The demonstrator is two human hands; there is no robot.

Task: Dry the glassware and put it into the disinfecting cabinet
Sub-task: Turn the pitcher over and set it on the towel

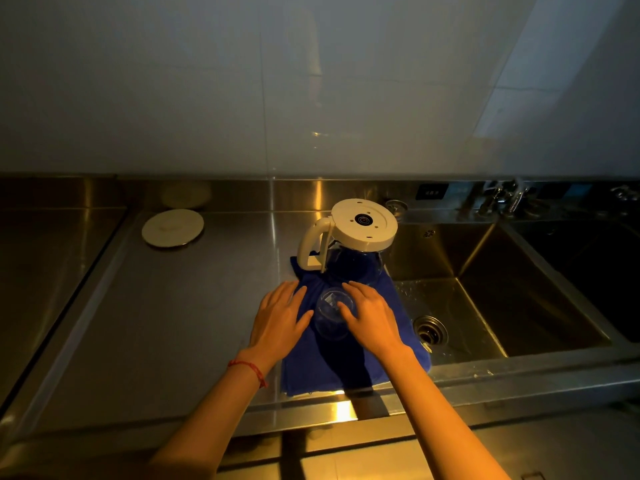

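A blue towel [349, 362] lies spread on the steel counter beside the sink. A small clear glass [331, 315] stands on it between my hands. My left hand [278, 318] lies flat on the towel just left of the glass, fingers straight. My right hand [370, 313] is at the glass's right side, fingers extended and touching its rim. Behind the glass, a glass kettle jug [353, 251] with a white base and handle stands upside down on the towel's far end.
A white round lid [172, 226] lies on the steel counter [173, 323] at the back left. A double steel sink [485, 306] with a drain opens on the right, taps [505, 199] behind it. A tiled wall rises at the back.
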